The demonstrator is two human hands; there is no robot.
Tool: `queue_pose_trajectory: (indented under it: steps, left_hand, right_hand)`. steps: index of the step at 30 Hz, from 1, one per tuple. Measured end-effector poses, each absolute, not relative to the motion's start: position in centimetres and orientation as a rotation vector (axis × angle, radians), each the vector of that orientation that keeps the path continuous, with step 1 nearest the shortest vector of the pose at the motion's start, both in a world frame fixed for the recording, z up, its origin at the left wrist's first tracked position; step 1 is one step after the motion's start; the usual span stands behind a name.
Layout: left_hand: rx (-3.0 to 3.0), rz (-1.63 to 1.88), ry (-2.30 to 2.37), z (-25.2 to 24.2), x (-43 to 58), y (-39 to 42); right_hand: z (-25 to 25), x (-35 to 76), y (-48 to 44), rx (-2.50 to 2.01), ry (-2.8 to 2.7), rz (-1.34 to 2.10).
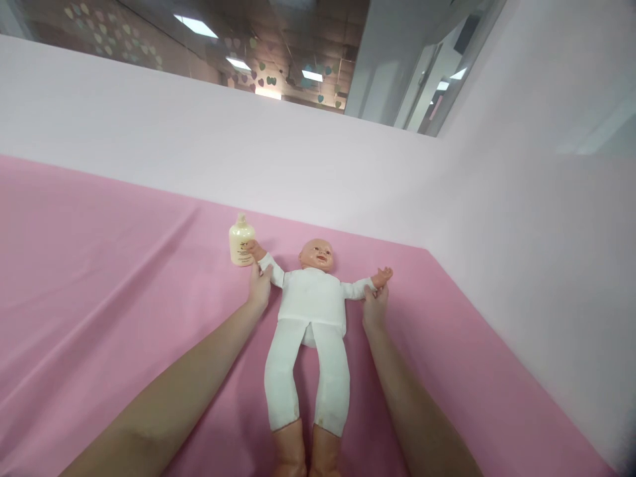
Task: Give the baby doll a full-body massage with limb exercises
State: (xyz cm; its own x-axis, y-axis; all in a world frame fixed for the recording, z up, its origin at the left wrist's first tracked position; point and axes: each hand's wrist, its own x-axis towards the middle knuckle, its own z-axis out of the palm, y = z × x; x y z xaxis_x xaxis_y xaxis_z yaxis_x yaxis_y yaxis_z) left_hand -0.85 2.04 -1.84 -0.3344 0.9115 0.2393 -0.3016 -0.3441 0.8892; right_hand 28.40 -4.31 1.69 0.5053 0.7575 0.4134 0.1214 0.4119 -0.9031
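holding the doll [312,295] by its outstretched arms, the left grip [260,285] and right grip [374,308] each pinch a forearm near the wrist; it lies face-up on pink sheeting [124,285], a cream bottle [239,240] upright near the left grip.

"Where's the left hand [259,286]?"
"Holding one arm [277,273] of the doll [312,295], near a cream bottle [240,242]."
"And the right hand [375,309]?"
"Holding the other; the doll lies face-up on pink cloth [124,291]."
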Motion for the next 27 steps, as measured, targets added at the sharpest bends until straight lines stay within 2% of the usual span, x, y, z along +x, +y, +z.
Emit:
queue_pose_trajectory:
  steps: [8, 13, 17, 24, 27]
  left_hand:
    - [1.85, 1.551, 1.156, -0.6, 0.0, 0.4]
    - [2.121, 1.381, 1.104, -1.3, 0.3, 0.7]
    - [2.0, 1.449, 1.073, -1.1, 0.4, 0.6]
    - [1.308, 1.705, 1.047, -0.5, -0.4, 0.9]
    - [1.078, 1.786, 1.024, -1.4, -1.0, 1.7]
  right_hand:
    - [1.8, 27.0, -5.2, -1.166, -1.465, 0.318]
    - [0.7, 27.0, -4.4, -1.194, -1.782, 0.149]
    - [0.4, 26.8, -4.1, -1.192, -1.766, 0.194]
    - [1.9, 26.9, -4.9, -1.098, -1.278, 0.5]
    - [2.1, 27.4, -4.7, -1.054, -1.125, 0.484]
